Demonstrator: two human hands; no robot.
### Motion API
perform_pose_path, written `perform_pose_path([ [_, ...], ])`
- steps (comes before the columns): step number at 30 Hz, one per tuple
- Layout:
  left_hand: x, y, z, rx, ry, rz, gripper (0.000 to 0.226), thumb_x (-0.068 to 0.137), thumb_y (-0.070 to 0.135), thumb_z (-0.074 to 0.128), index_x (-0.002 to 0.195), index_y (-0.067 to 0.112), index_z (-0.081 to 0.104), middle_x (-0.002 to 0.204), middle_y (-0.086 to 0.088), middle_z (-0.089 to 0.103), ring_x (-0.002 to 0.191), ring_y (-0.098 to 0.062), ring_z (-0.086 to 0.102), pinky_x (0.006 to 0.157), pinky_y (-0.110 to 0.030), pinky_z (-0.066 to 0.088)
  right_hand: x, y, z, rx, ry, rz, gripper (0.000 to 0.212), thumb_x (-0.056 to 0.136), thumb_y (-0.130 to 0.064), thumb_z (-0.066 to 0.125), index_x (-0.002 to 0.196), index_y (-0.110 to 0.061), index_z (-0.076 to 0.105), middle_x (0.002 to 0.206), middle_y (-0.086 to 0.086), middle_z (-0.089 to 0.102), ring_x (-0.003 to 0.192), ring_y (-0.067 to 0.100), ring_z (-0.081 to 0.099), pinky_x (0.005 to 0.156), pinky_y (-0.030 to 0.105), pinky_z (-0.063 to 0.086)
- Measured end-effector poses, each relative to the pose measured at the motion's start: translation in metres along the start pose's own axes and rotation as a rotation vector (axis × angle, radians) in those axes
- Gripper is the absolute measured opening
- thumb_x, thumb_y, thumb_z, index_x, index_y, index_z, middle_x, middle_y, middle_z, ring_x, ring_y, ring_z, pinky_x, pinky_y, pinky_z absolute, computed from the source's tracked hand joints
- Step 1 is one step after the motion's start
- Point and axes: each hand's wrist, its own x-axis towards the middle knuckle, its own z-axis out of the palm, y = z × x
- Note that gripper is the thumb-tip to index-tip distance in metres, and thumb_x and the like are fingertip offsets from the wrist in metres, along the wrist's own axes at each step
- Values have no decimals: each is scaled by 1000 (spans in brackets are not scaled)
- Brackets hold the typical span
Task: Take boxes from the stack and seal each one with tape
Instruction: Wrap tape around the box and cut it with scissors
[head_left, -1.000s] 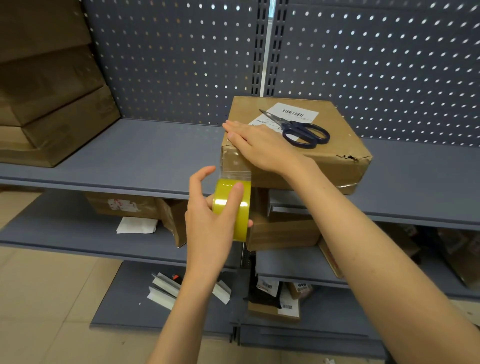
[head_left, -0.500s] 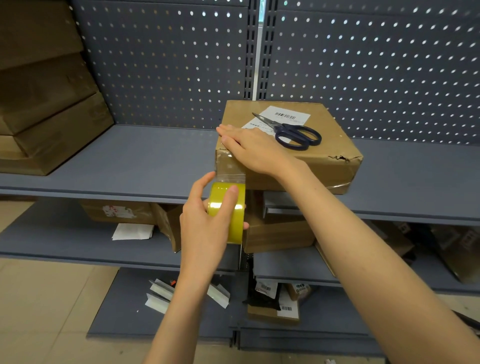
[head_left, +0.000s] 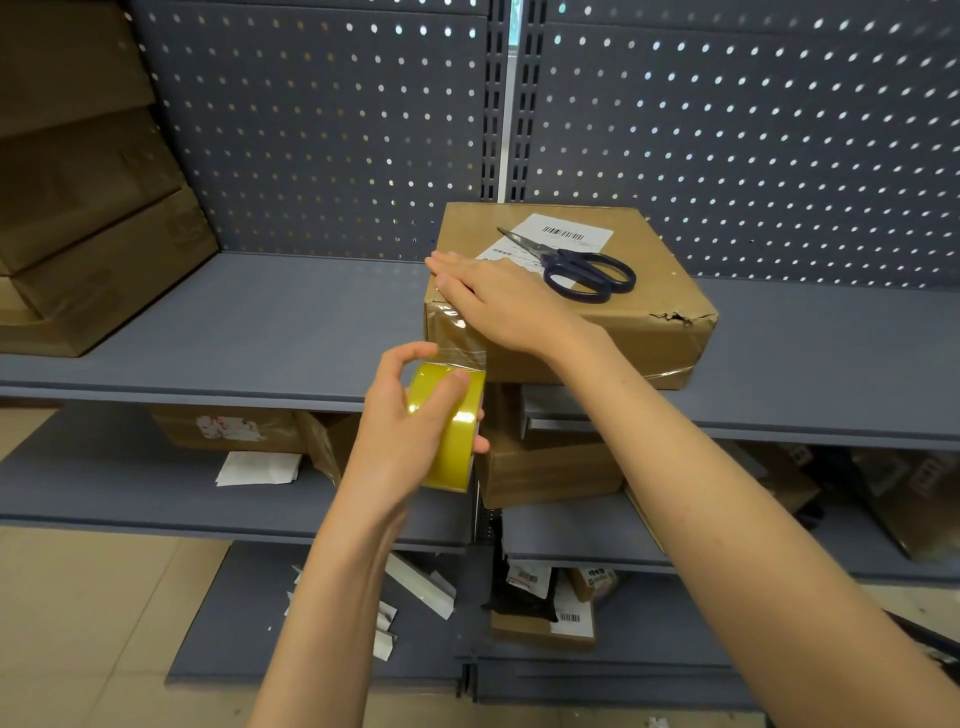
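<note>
You get even, soft indoor light from above and in front, bright enough to read the barcode label (head_left: 563, 240). Daylight glints through the holes of the pegboard panel (head_left: 727, 130). A glare streak sits on the yellow tape roll (head_left: 457, 421). The stacked boxes (head_left: 78, 182) at upper left sit in dim shadow. Your wide lens bends the shelf edges (head_left: 208, 389) toward the corners; focus stays fairly sharp.

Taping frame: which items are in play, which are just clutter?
In play: left hand gripping the yellow tape roll; right hand pressing flat on the box; scissors on its top; stack of boxes.

Clutter: boxes on lower shelves; paper scraps.
</note>
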Motion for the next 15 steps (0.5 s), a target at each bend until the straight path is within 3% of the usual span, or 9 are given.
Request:
perform_pose_path([
  [9,-1,1,-1,-22,-5,23,20,93,20,58,108,32,50,86,-8,67,52,-13,66,51,-24,54,0,1,2,-5,25,-17,45,105,-31,26,147,-19,35,155,-4,29,143,12,24,114,35,25],
  [11,0,1,0,-69,26,23,18,94,19,57,106,31,50,83,-6,66,50,-12,65,51,-25,54,-1,-1,-1,121,122,-12,44,105,-32,28,141,-15,45,148,2,44,136,17,38,109,30,31],
  [13,1,1,3,-89,51,25,20,94,18,57,111,27,49,85,-7,65,49,-12,64,49,-24,53,-5,-2,-8,334,309,43,44,103,-35,31,123,-9,61,122,8,63,115,21,55,91,28,38],
  [15,1,0,4,-87,59,20,24,95,19,56,116,25,47,89,-9,64,49,-11,64,49,-24,53,-10,8,-18,341,499,113,38,100,-32,37,113,-10,66,112,6,67,106,19,58,85,28,40],
])
